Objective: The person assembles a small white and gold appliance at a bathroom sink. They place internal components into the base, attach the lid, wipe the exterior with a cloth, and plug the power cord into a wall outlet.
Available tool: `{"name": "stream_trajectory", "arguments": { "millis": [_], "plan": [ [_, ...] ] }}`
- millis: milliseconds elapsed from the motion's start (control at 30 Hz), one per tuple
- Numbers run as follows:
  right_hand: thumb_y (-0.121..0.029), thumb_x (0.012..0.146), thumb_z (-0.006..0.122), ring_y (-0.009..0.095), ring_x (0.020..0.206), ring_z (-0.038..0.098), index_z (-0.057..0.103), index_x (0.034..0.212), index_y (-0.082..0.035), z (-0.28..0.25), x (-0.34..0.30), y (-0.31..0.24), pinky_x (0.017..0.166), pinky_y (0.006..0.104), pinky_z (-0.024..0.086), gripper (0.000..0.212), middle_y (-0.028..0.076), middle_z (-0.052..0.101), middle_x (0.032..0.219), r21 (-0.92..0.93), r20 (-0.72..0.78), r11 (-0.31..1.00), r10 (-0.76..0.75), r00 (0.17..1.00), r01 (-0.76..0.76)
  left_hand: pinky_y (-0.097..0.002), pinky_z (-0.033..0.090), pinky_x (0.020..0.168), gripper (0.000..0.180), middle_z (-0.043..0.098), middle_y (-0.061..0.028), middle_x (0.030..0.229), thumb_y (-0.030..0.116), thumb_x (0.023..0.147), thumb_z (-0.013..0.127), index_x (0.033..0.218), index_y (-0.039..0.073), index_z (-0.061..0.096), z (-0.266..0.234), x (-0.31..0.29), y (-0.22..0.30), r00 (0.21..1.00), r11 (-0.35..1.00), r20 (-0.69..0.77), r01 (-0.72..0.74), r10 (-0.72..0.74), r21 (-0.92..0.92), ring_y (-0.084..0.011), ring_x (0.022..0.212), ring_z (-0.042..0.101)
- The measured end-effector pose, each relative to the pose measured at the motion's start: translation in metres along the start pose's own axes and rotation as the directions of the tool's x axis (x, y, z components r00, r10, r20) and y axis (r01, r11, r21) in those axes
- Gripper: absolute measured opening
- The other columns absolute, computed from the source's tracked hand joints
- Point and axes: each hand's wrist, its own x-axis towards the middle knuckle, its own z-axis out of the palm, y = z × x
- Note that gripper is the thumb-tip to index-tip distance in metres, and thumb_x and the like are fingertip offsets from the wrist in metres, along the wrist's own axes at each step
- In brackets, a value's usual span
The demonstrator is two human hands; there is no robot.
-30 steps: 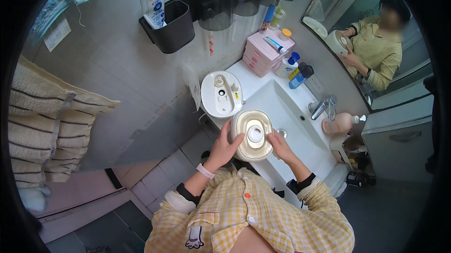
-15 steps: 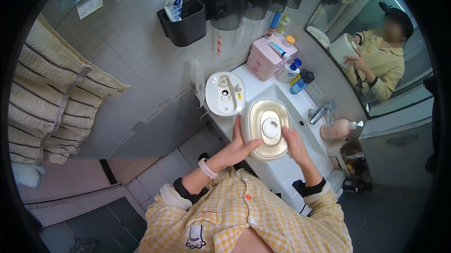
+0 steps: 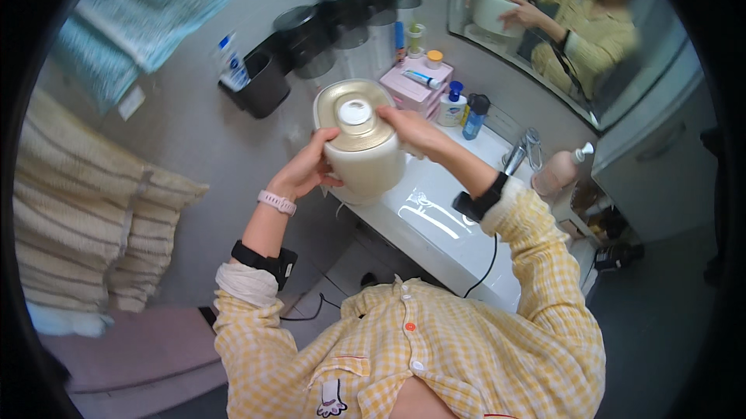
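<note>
Both my hands hold a cream-white humidifier water tank [image 3: 367, 169] with a gold top and a round white cap, at the left end of the sink counter. My left hand [image 3: 305, 167] grips its left side, thumb on the gold rim and fingers around the body. On the far right, my right hand [image 3: 412, 131] has its thumb at the top near the cap; its other fingers are partly hidden behind the tank. The tank covers the spot where the white base stood, and I cannot tell whether the two touch.
A white sink [image 3: 443, 209] lies right of the tank. Behind it stand a pink drawer box [image 3: 404, 91], a white pump bottle [image 3: 451, 110] and a blue bottle [image 3: 475, 117]. A faucet [image 3: 516, 156] and pink dispenser [image 3: 553, 172] are at the right. Smoky cups [image 3: 303, 38] hang on the wall.
The tank has moved left and away from me, from above the sink to over the base. Both hands went with it. The whole view has shifted, and the base is hidden now.
</note>
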Motion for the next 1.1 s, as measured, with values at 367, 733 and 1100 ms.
{"name": "stream_trajectory", "arguments": {
  "millis": [367,733,1100],
  "plan": [
    [-0.059,0.087,0.039,0.038,0.106,0.060,0.062,0.110,0.011,0.034,0.038,0.036,0.093,0.0401,0.043,0.078,0.031,0.060,0.113,0.149,0.082,0.985,0.079,0.993,-0.090,-0.0466,0.054,0.082,0.065,0.054,-0.0116,0.129,0.056,0.091,0.041,0.137,0.010,0.043,-0.033,0.007,-0.016,0.997,0.997,0.009,0.077,-0.077,-0.010,-0.0284,0.112,0.057],
    [-0.052,0.091,0.031,0.040,0.101,0.061,0.061,0.107,0.012,0.037,0.034,0.044,0.090,0.0436,0.044,0.074,0.030,0.061,0.110,0.077,0.024,0.997,0.018,1.000,-0.020,-0.0477,0.050,0.089,0.065,0.052,-0.0121,0.133,0.052,0.091,0.042,0.139,0.008,0.039,-0.040,0.013,-0.045,1.000,0.993,-0.026,0.010,-0.013,-0.114,-0.0287,0.117,0.055],
    [-0.053,0.096,0.029,0.053,0.092,0.060,0.029,0.138,0.013,0.061,0.001,0.048,0.083,0.0498,0.049,0.078,0.041,0.057,0.102,0.042,-0.237,0.999,0.003,0.972,0.007,-0.0460,0.049,0.087,0.062,0.054,-0.0085,0.132,0.050,0.090,0.045,0.138,0.011,0.041,-0.050,0.013,-0.043,0.988,0.993,-0.133,0.071,-0.083,-0.090,-0.0270,0.114,0.058]
  ]
}}
